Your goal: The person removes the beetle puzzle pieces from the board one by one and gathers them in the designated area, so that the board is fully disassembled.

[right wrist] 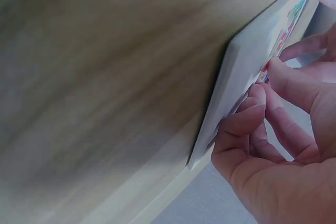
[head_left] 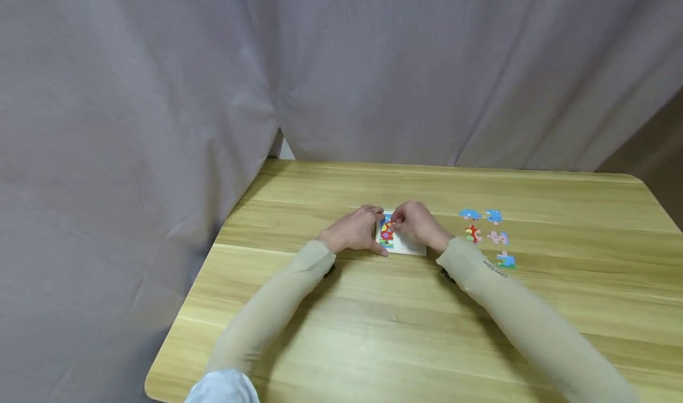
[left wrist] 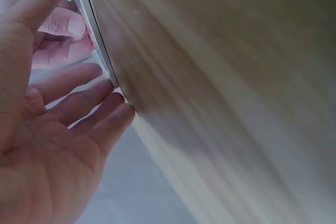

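A small white puzzle board (head_left: 409, 249) lies on the table, its left part covered by a picture of joined pieces (head_left: 386, 236) in red, yellow, blue and green. Around the board's left end, my left hand (head_left: 352, 230) holds it, thumb at the near edge and fingers at the far edge. My right hand (head_left: 420, 225) is over the board and pinches a red puzzle piece (right wrist: 265, 67) between thumb and forefinger, right at the edge of the joined part. Most of that piece is hidden by the fingertips.
Several loose puzzle pieces lie right of the board, among them a blue one (head_left: 494, 216), a red one (head_left: 472, 234) and a blue-and-green one (head_left: 506, 261). The right sleeve (head_left: 480, 272) passes close beside them. A grey curtain (head_left: 373, 71) hangs behind the wooden table (head_left: 363, 344).
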The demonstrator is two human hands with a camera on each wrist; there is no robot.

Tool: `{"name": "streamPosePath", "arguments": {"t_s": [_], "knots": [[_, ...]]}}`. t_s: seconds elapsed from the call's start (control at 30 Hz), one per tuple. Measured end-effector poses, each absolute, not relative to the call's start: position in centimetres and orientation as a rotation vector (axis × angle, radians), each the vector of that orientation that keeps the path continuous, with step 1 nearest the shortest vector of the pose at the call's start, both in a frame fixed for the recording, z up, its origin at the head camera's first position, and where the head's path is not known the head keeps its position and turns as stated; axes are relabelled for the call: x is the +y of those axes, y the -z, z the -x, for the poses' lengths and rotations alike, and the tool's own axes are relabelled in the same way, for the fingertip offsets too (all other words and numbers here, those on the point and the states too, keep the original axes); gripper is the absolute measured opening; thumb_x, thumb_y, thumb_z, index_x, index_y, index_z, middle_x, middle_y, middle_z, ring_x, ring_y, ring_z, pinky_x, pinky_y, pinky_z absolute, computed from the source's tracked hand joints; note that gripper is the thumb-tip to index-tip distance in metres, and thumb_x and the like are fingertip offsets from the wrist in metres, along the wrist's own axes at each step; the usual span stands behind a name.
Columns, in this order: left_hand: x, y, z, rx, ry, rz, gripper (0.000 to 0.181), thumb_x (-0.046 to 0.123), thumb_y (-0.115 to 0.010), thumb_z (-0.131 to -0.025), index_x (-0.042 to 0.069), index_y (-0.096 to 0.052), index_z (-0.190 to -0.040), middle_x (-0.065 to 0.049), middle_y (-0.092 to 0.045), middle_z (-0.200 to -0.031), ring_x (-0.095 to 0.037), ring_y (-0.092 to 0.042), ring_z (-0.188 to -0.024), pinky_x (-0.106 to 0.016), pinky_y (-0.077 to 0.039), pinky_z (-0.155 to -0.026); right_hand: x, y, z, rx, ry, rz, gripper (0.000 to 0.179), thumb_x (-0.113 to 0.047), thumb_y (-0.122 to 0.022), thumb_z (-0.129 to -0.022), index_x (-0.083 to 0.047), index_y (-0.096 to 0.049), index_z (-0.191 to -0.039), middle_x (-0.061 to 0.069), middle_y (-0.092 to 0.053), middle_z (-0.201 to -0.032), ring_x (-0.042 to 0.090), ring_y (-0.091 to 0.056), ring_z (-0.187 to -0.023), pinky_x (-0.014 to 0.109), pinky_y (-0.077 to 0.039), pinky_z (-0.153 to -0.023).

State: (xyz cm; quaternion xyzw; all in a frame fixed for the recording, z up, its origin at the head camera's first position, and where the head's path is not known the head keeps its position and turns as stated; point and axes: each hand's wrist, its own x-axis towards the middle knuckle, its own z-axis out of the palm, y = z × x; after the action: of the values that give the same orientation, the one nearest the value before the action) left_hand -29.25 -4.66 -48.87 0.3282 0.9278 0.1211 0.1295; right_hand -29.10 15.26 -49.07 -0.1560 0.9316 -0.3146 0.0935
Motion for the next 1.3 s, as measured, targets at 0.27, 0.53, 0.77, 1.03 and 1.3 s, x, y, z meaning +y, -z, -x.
{"name": "streamPosePath", "arguments": {"t_s": [0.27,0.53,0.77,1.03,1.3], "knots": [[-5.5,48.7,28.6,2.653,-0.369,-1.03,0.066,0.045,-0.089,-0.09,0.016,-0.07,-0.147,-0.017,-0.044,-0.173,-0.034,-0.043,-0.163,-0.042,-0.034,-0.137,15.4,49.1,29.1,2.722,0.955,0.421,0.011,0.005,-0.071,-0.093,0.005,-0.078,-0.102,0.015,-0.076,-0.093,0.021,-0.065,-0.084,0.029,-0.053,-0.077],[-5.1,48.9,28.3,2.673,-0.359,-1.03,0.072,0.045,-0.091,-0.088,0.014,-0.069,-0.148,-0.014,-0.051,-0.17,-0.033,-0.046,-0.161,-0.041,-0.04,-0.134,15.7,49.5,28.8,2.765,0.955,0.381,0.017,-0.001,-0.075,-0.094,0.006,-0.073,-0.11,0.014,-0.071,-0.096,0.022,-0.06,-0.086,0.028,-0.047,-0.075],[-5.1,49.0,28.2,2.739,-0.317,-1.051,0.071,0.048,-0.094,-0.084,0.018,-0.072,-0.144,-0.006,-0.065,-0.157,-0.03,-0.056,-0.146,-0.044,-0.048,-0.127,15.6,49.5,28.7,2.753,0.953,0.384,0.005,-0.004,-0.078,-0.098,0.001,-0.077,-0.097,0.015,-0.077,-0.095,0.023,-0.066,-0.087,0.03,-0.052,-0.078],[-4.9,48.7,27.9,2.843,-0.353,-0.991,0.074,0.05,-0.1,-0.075,0.018,-0.074,-0.136,0.006,-0.079,-0.133,-0.02,-0.061,-0.123,-0.047,-0.047,-0.104,15.3,49.4,28.8,2.742,0.949,0.363,0.003,-0.001,-0.075,-0.098,0.002,-0.076,-0.099,0.015,-0.076,-0.095,0.021,-0.063,-0.085,0.028,-0.051,-0.075],[-5.1,48.5,27.9,2.881,-0.502,-0.929,0.058,0.042,-0.1,-0.078,0.015,-0.071,-0.121,0.005,-0.076,-0.102,-0.013,-0.061,-0.095,-0.034,-0.053,-0.09,15.0,49.3,29.1,2.741,0.942,0.358,0.004,0.0,-0.073,-0.099,0.003,-0.075,-0.1,0.015,-0.075,-0.096,0.021,-0.062,-0.086,0.029,-0.051,-0.077]]}}
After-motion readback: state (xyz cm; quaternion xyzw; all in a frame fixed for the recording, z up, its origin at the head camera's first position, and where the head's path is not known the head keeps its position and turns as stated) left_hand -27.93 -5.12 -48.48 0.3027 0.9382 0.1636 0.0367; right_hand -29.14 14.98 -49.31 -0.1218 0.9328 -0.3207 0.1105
